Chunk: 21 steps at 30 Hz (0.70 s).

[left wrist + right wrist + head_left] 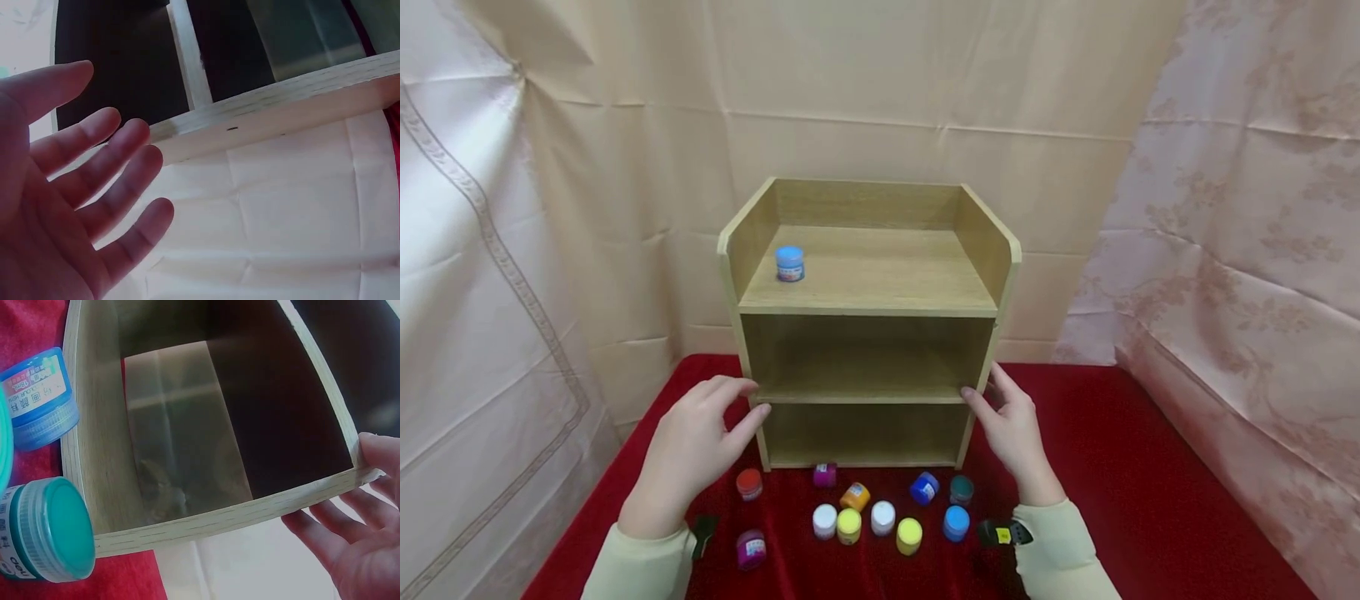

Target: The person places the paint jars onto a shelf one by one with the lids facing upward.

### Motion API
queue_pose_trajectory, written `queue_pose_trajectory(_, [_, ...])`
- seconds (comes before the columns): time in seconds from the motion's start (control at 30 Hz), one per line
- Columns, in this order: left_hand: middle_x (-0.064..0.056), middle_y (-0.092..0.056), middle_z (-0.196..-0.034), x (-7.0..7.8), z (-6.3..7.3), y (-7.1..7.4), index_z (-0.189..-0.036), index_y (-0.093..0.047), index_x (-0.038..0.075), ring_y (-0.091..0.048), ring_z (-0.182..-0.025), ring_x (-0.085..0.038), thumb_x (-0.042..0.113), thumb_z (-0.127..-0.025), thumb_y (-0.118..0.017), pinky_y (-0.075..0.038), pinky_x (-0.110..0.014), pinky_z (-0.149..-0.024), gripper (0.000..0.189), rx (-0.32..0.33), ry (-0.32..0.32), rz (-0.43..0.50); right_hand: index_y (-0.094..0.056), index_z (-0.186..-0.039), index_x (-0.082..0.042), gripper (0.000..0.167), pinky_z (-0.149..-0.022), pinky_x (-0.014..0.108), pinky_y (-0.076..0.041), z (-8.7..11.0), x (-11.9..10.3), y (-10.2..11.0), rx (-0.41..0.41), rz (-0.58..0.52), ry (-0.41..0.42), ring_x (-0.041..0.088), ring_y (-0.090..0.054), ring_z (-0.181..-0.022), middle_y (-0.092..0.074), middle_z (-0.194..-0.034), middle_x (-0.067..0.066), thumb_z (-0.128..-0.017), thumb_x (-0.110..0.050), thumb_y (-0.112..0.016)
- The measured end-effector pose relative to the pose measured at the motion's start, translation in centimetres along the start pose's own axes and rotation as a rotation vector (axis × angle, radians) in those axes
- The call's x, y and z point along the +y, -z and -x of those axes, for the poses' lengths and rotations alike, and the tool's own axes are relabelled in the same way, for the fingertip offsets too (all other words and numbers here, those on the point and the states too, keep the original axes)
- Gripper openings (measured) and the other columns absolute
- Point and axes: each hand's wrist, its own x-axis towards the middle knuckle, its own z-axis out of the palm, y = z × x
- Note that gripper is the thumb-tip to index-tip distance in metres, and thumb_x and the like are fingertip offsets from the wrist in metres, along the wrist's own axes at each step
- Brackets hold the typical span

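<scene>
A small wooden shelf point(865, 398) stands upright, with an open top and two compartments below. My right hand point(1009, 425) holds its right side panel at the middle board, thumb on the front edge and fingers along the outer side; the right wrist view shows this hand point(369, 534) too. Beside the left panel is my left hand point(696, 442), its fingers spread and loosely bent. In the left wrist view that hand point(75, 187) holds nothing and its palm shows. On the top board, toward the left, sits a light blue paint jar point(790, 263).
Several paint jars lie or stand on the red cloth point(1097, 467) before the shelf, among them a red jar point(749, 484), a purple jar point(751, 550), an orange jar point(855, 497) and a teal jar point(961, 490). A beige curtain point(865, 92) hangs behind.
</scene>
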Motion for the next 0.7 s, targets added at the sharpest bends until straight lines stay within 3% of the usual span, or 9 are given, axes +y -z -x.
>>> queue_pose_trajectory(0.13, [-0.007, -0.071, -0.108, -0.4, 0.1, 0.3, -0.113, -0.073, 0.008, -0.067, -0.098, -0.029, 0.027, -0.089, -0.078, -0.056, -0.053, -0.078, 0.031, -0.133, 0.086, -0.005, -0.043, -0.156, -0.013, 0.063, -0.09, 0.054, -0.053, 0.0, 0.1, 0.0, 0.001, 0.022, 0.001, 0.042, -0.055, -0.129, -0.053, -0.147, 0.018, -0.098, -0.006, -0.067])
queue_pose_trajectory(0.3, [-0.003, -0.071, -0.097, -1.9, 0.1, -0.4, -0.109, -0.073, 0.009, -0.067, -0.084, -0.021, 0.032, -0.088, -0.078, -0.056, -0.047, -0.07, 0.031, -0.445, 0.223, -0.014, -0.046, -0.154, -0.018, 0.063, -0.09, 0.052, -0.054, -0.1, 0.2, 0.1, -0.003, 0.002, 0.002, 0.039, -0.057, -0.128, -0.054, -0.147, 0.014, -0.097, -0.01, -0.07])
queue_pose_trajectory(0.37, [-0.003, -0.071, -0.094, -2.7, 0.1, -1.0, -0.109, -0.073, 0.008, -0.065, -0.079, -0.019, 0.032, -0.088, -0.079, -0.055, -0.045, -0.068, 0.033, -0.537, 0.273, -0.01, -0.046, -0.154, -0.02, 0.063, -0.09, 0.051, -0.054, -0.1, 0.1, 0.2, -0.004, -0.006, -0.004, 0.038, -0.057, -0.128, -0.055, -0.146, 0.013, -0.097, -0.011, -0.071])
queue_pose_trajectory(0.47, [-0.007, -0.071, -0.094, -3.7, 0.1, -1.9, -0.11, -0.072, 0.002, -0.064, -0.076, -0.019, 0.031, -0.086, -0.08, -0.055, -0.043, -0.066, 0.038, -0.601, 0.324, -0.013, -0.046, -0.154, -0.017, 0.062, -0.091, 0.052, -0.054, 0.1, -0.4, 0.1, -0.004, 0.001, -0.013, 0.039, -0.057, -0.128, -0.055, -0.146, 0.015, -0.097, -0.009, -0.07])
queue_pose_trajectory(0.7, [-0.007, -0.067, -0.081, -5.2, 0.5, -3.8, -0.1, -0.071, -0.001, -0.059, -0.068, -0.019, 0.028, -0.084, -0.08, -0.051, -0.039, -0.06, 0.035, -0.643, 0.384, 0.0, -0.045, -0.153, -0.004, 0.059, -0.091, 0.055, -0.052, 0.8, -3.4, 0.2, -0.011, 0.008, -0.006, 0.045, -0.056, -0.127, -0.054, -0.144, 0.023, -0.098, -0.003, -0.066])
